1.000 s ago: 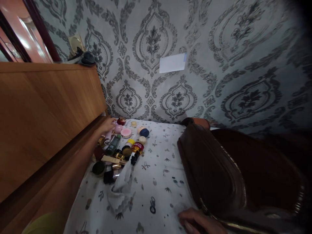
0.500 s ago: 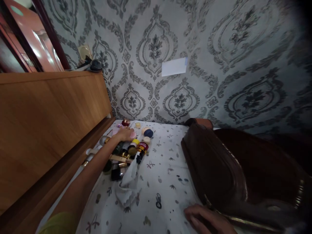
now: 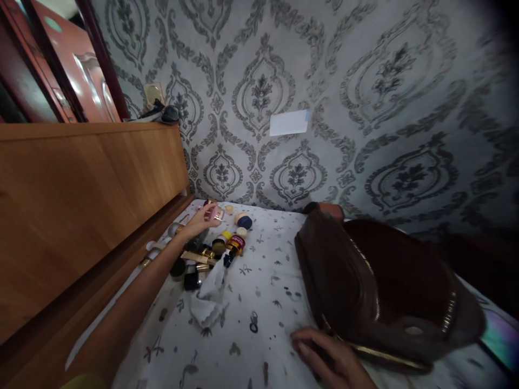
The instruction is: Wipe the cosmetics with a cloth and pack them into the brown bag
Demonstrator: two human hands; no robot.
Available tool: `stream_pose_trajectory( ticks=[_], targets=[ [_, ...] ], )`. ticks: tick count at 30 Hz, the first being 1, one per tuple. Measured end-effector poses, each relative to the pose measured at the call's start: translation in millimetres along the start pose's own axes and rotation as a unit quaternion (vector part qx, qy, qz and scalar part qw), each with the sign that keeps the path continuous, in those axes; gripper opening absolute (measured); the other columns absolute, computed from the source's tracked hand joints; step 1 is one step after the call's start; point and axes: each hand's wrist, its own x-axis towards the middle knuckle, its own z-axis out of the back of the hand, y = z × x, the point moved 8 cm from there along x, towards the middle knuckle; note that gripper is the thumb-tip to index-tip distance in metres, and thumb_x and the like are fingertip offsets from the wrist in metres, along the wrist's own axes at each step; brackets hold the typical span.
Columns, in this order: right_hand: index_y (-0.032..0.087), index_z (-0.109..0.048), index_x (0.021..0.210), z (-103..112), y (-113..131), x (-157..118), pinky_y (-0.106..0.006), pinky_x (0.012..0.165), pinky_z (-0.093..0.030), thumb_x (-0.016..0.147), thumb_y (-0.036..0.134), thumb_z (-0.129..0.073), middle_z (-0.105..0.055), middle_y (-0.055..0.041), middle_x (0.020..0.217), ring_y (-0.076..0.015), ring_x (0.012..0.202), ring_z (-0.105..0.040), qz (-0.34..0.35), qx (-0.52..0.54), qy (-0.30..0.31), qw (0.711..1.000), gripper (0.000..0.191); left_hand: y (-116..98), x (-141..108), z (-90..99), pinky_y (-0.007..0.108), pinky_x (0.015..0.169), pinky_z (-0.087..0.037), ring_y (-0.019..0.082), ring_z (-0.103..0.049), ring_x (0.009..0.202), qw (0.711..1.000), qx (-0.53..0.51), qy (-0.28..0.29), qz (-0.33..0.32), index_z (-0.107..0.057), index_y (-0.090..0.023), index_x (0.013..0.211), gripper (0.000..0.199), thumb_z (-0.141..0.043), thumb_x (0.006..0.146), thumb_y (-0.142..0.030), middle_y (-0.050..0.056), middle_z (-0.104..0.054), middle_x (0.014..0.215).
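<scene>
My left hand reaches to the far left of the bed and pinches a small pink, glassy bottle. Around it lies a cluster of small cosmetics: a dark jar with a yellow lid, a red-labelled jar, a black-capped bottle and several others. A crumpled white cloth trails from the cluster toward me. My right hand rests on the sheet with its fingers loosely bent and nothing visible in it. Next to it sits a dark brown bag with a gold zip.
A patterned white sheet covers the bed. On the left runs a wooden headboard; dark items lie on its top. Papered wall rises behind the bed. A device with a bright screen lies right of the bag.
My left hand now has the pink bottle lifted and tilted in its fingers, where before it lay over the items. The view has shifted slightly, and my right hand stays by the bag.
</scene>
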Motion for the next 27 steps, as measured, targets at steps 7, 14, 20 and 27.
stream_pose_trajectory(
  ticks=[7,14,20,27],
  targets=[
    [0.021,-0.07,0.091,-5.6,7.2,-1.4,-0.029,0.074,-0.053,0.092,0.049,-0.047,-0.073,-0.0061,0.087,-0.0204,0.081,-0.067,0.006,-0.015,0.02,1.0,0.036,-60.2,-54.0,-33.3,0.036,0.092,-0.051,0.025,-0.059,0.113,0.997,-0.072,0.028,-0.031,-0.044,-0.024,0.138,0.069,-0.07,0.077,-0.04,0.009,-0.056,0.134],
    [0.021,-0.069,0.097,-8.5,26.4,0.2,-0.031,0.077,-0.054,0.092,0.047,-0.046,-0.073,-0.0082,0.095,-0.0222,0.087,-0.068,0.021,-0.038,0.043,0.998,0.035,-75.6,-69.1,-35.5,0.044,0.103,-0.041,0.031,-0.052,0.12,0.995,0.092,0.022,-0.013,-0.055,-0.023,0.13,0.064,-0.074,0.072,-0.043,0.01,-0.059,0.126],
    [0.021,-0.067,0.092,-23.8,53.7,4.8,-0.031,0.073,-0.052,0.093,0.041,-0.044,-0.072,-0.0065,0.087,-0.0204,0.08,-0.067,0.043,-0.044,0.107,0.992,0.031,-53.8,-60.6,-23.2,0.041,0.096,-0.046,0.03,-0.059,0.107,0.981,0.186,0.044,0.033,-0.069,-0.023,0.11,0.048,-0.075,0.07,-0.048,0.007,-0.065,0.107],
    [0.02,-0.067,0.095,-43.4,70.2,26.9,-0.028,0.07,-0.049,0.093,0.039,-0.044,-0.07,-0.0057,0.086,-0.0189,0.079,-0.065,0.033,-0.018,0.117,0.992,0.03,11.4,-17.1,60.6,0.041,0.097,-0.048,0.024,-0.057,0.115,0.944,0.264,-0.013,0.199,-0.059,-0.019,0.121,0.031,-0.053,0.095,-0.035,0.009,-0.06,0.127]
  ],
)
